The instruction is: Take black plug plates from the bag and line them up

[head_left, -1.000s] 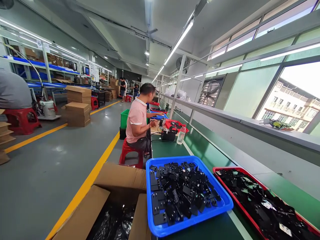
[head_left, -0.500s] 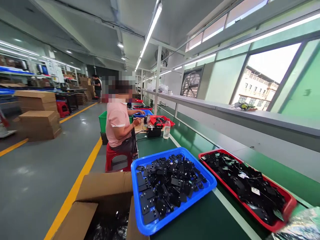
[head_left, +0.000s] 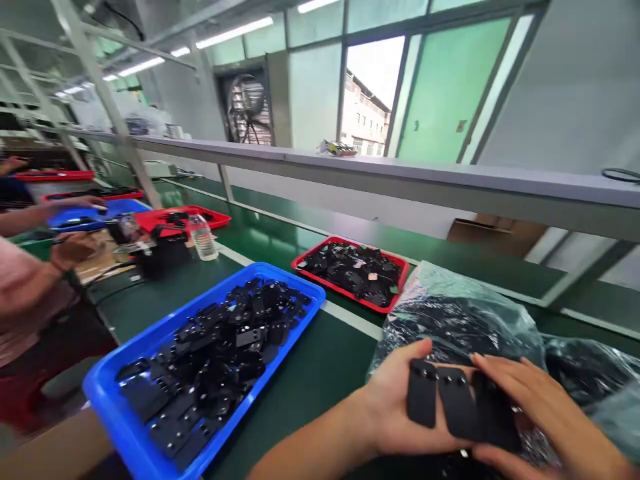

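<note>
At the bottom right of the view, two bare hands hold a row of flat black plastic pieces over a green workbench.

The left hand lies palm up with fingers loosely curled, cradling three or so pieces side by side, their long sides running away from the wrist. The right hand rests its fingertips on the right end of the row, fingers spread rather than clenched. Just behind and touching both hands sits a clear plastic bag full of more black pieces. To the left, well apart, stands a blue tray heaped with similar pieces; nothing lies between it and the hands. Beyond the bag lies a red tray. At far left a co-worker's arm reaches over other trays beside a water bottle.
</note>
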`<state>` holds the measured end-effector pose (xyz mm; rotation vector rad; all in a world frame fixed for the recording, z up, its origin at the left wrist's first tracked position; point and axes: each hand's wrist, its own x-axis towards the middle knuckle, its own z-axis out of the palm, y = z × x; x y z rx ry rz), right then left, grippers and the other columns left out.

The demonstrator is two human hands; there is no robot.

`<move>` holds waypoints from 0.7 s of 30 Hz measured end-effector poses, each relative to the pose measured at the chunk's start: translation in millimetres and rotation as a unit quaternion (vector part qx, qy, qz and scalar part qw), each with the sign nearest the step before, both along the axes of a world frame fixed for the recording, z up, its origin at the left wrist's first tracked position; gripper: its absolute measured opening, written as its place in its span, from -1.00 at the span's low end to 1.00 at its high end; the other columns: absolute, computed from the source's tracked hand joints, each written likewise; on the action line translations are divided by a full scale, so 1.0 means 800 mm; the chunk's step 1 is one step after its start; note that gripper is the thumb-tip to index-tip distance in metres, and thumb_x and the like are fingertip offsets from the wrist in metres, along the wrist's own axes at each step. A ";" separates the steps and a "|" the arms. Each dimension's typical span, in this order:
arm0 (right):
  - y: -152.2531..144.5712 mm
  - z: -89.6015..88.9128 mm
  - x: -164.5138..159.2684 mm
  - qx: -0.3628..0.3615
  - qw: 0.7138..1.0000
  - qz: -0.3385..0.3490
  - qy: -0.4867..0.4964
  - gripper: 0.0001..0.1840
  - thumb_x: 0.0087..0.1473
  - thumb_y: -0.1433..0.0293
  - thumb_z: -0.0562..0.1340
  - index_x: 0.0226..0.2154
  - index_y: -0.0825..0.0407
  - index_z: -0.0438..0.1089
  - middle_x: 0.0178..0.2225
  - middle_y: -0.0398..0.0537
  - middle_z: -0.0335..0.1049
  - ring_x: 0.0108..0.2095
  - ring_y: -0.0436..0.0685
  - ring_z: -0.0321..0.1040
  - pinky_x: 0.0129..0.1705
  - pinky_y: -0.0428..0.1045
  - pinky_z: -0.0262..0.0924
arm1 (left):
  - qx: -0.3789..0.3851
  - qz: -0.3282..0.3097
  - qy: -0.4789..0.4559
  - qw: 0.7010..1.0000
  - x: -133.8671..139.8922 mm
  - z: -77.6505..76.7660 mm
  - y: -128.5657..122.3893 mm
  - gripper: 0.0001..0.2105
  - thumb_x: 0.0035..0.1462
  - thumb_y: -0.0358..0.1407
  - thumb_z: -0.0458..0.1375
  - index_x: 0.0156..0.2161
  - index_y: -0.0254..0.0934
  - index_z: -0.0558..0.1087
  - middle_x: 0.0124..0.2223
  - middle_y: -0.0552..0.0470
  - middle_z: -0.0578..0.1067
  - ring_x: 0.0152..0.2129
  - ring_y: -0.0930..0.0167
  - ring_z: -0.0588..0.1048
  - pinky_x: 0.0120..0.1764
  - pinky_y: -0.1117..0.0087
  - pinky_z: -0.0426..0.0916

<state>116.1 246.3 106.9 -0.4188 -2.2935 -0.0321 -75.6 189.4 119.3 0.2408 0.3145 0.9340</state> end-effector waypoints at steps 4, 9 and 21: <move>-0.018 0.032 0.003 -0.032 0.999 0.000 -0.042 -0.39 0.28 0.14 0.17 0.26 0.02 0.05 0.17 0.00 0.18 0.17 0.16 0.14 0.31 0.08 -0.12 | 0.014 -0.020 -0.031 0.999 -0.017 0.028 -0.007 -0.48 0.26 -0.03 -0.19 -0.04 -0.42 0.41 -0.17 -0.19 0.53 -0.23 0.29 0.49 -0.09 0.32 0.20; -0.024 0.047 -0.009 -0.065 0.997 0.021 -0.027 -0.37 0.27 0.19 0.20 0.27 0.02 0.02 0.15 0.02 0.20 0.16 0.18 0.15 0.30 0.17 -0.10 | 0.044 -0.039 -0.042 0.997 -0.021 0.040 -0.006 -0.43 0.31 -0.04 -0.26 -0.01 -0.46 0.41 -0.16 -0.21 0.54 -0.19 0.26 0.51 -0.03 0.28 0.22; -0.023 0.044 -0.020 -0.134 0.990 0.037 -0.012 -0.44 0.26 0.31 0.21 0.25 -0.06 0.05 0.16 0.01 0.16 0.16 0.17 0.10 0.31 0.24 -0.07 | 0.078 -0.028 -0.016 0.996 -0.029 0.035 0.005 -0.42 0.32 -0.03 -0.24 0.01 -0.50 0.41 -0.11 -0.26 0.53 -0.09 0.21 0.49 0.05 0.24 0.20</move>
